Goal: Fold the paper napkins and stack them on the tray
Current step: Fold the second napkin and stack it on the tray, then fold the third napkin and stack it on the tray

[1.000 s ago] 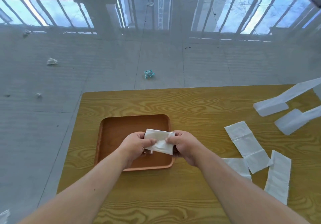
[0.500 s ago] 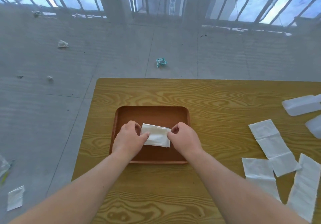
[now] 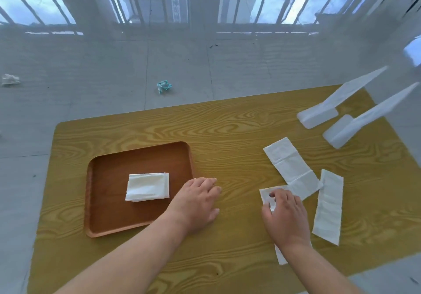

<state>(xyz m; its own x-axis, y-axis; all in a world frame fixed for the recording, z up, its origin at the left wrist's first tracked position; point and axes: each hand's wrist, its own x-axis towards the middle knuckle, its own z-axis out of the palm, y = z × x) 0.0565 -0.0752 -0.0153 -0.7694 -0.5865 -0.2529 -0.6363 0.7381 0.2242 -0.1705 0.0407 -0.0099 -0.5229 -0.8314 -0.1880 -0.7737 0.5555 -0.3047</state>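
A brown wooden tray (image 3: 109, 227) lies on the left part of the yellow wood-grain table (image 3: 227, 129). A small stack of folded white napkins (image 3: 147, 187) rests in its middle. My left hand (image 3: 197, 202) lies flat on the table just right of the tray, fingers apart, holding nothing. My right hand (image 3: 283, 214) rests on an unfolded napkin (image 3: 265, 194), its fingertips pressing the near-left corner; the rest is hidden under the hand and wrist. Two more long unfolded napkins lie to the right, one (image 3: 290, 166) slanted, the other (image 3: 329, 207) nearly upright.
Two white plastic stands (image 3: 317, 117) (image 3: 341, 134) rest at the table's far right corner. On the grey floor beyond the table are a crumpled teal scrap (image 3: 164, 86) and a crumpled white paper (image 3: 10, 80).
Both hands let go of the folded napkin, which now lies on the tray. My left hand moved to the table beside the tray and my right hand went right onto an unfolded napkin.
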